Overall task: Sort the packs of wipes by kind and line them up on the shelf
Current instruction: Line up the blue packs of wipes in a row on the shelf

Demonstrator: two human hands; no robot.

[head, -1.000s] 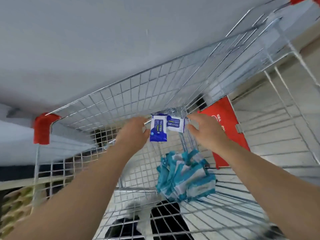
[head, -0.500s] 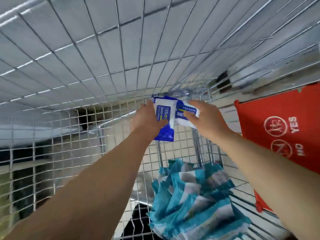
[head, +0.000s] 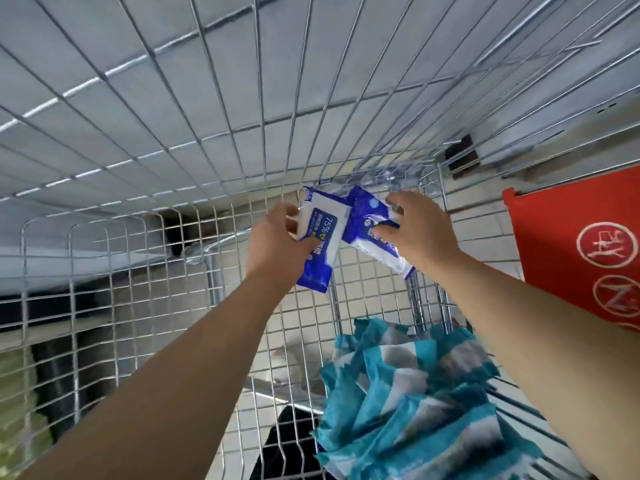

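Note:
I am reaching into a wire shopping cart. My left hand grips a blue and white wipes pack marked 75%, held upright. My right hand grips a second blue and white wipes pack, tilted so its lower end points down to the right. The two packs touch near the cart's far corner. Below my right arm lies a heap of several teal and white wipes packs on the cart's floor.
A wire grid wall of the cart rises in front, with a grey surface behind it. A red plastic flap with white symbols hangs at the right. Pale floor tiles show through the mesh.
The view has moved closer into the cart. Both hands have closed further round the two blue packs, and the right pack has tilted down to the right.

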